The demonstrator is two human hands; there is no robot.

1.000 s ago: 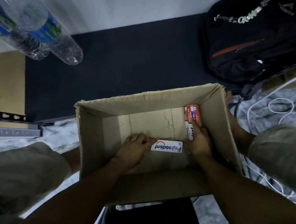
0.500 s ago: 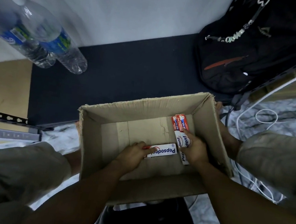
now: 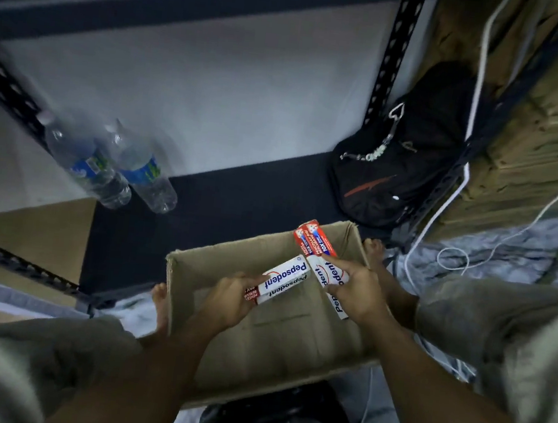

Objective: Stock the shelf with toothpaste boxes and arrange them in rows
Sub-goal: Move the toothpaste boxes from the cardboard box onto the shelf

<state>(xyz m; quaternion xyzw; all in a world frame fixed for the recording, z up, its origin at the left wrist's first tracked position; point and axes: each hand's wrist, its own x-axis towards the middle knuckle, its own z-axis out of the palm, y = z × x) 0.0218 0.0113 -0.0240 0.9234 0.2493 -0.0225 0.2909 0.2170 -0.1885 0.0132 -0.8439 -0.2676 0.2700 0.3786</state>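
Observation:
An open cardboard box (image 3: 289, 360) stands on the floor between my knees. My left hand (image 3: 227, 300) grips one end of a white and red toothpaste box (image 3: 286, 278), held above the carton. My right hand (image 3: 356, 293) grips a second toothpaste box (image 3: 318, 246), lifted with its red end pointing toward the shelf. The dark shelf board (image 3: 230, 206) lies just beyond the carton; no toothpaste boxes stand on the part in view.
Two clear water bottles (image 3: 110, 166) stand at the shelf's left. A black backpack (image 3: 399, 169) leans at its right against a perforated upright (image 3: 393, 61). White cables (image 3: 457, 202) trail on the floor at the right. My bare feet flank the carton.
Both hands have lifted their toothpaste boxes from the bottom of the carton up to its rim. My head has tilted up, bringing more of the shelf bay into view.

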